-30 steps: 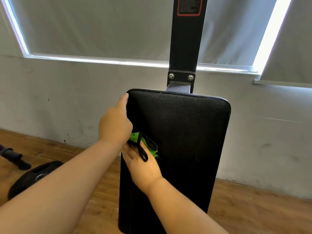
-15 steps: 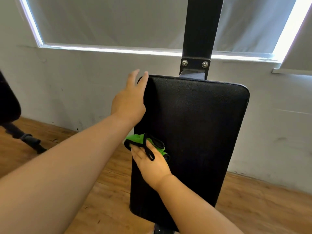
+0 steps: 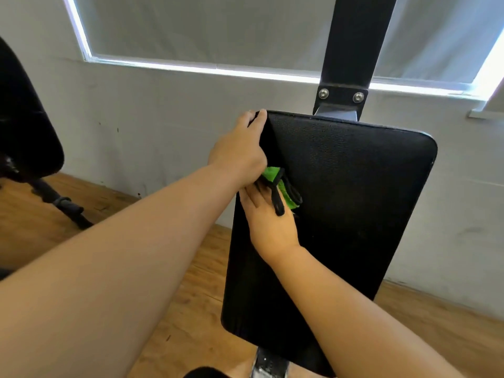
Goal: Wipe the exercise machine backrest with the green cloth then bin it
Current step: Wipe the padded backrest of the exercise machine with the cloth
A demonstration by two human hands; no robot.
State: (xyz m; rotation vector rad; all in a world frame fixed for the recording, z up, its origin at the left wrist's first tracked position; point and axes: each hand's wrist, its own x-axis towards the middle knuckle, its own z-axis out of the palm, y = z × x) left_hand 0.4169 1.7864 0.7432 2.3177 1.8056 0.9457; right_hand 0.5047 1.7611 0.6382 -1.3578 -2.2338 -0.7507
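Observation:
The black padded backrest (image 3: 354, 208) stands upright in front of me, bolted to a black steel post (image 3: 351, 45). My left hand (image 3: 240, 148) grips the backrest's upper left edge, fingers curled over the corner. My right hand (image 3: 268, 216) presses the green cloth (image 3: 283, 186) with black trim flat against the pad's left side, just below my left hand. Most of the cloth is hidden under my fingers and behind my left hand.
A grey wall and a window with a drawn blind (image 3: 207, 28) lie behind the machine. Another black pad (image 3: 24, 124) on a dark frame stands at the far left. The floor (image 3: 177, 309) is wooden boards.
My left hand, lifted with fingers spread half a second ago, has closed on the pad's upper left corner. The right hand with the cloth has slid up slightly towards it.

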